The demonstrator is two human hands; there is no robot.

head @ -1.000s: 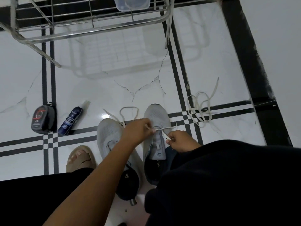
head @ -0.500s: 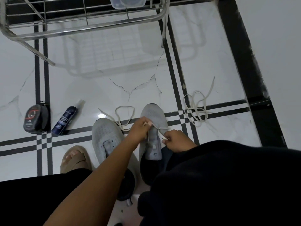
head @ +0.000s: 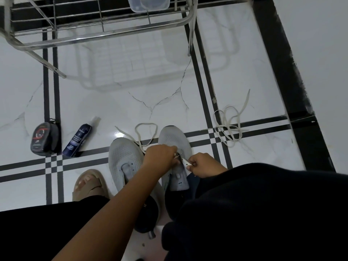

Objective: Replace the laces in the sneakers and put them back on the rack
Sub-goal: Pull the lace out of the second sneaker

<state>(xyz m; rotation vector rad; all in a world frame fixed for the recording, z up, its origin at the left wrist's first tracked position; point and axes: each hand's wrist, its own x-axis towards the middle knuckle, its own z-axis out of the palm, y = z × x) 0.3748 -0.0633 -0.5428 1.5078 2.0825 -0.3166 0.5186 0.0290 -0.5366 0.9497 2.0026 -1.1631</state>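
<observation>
Landmark: the right sneaker (head: 174, 140), pale grey mesh, stands on the white tiled floor (head: 131, 102) with its toe pointing towards the rack.
Left hand (head: 162, 157): over the right sneaker's lace area, fingers curled and pinching the lace in the sneaker (head: 185, 162) at the eyelets.
Right hand (head: 204, 165): just right of the right sneaker's tongue, fingers curled, pinching the white end of that same lace.
Lace in the sneaker: a short white stretch shows between the two hands; how far it is threaded I cannot tell.
Left sneaker (head: 124, 157): just left of the right sneaker, side by side with it, no lace visible in its eyelets, partly hidden by the left forearm.
Loose lace by the toes (head: 146, 129): looped on the floor just beyond and between the two toes.
Second loose lace (head: 228, 125): a tangle on the floor, well right of the right sneaker.
Rack (head: 98, 32): metal wire frame, well beyond the right sneaker's toe, with a clear plastic tub (head: 148, 3) on it.
Spray bottle (head: 78, 139): dark blue, lying on the floor left of the left sneaker.
Round dark case (head: 44, 139): just left of the spray bottle.
Sandalled foot (head: 88, 184): left of the left sneaker's heel.
</observation>
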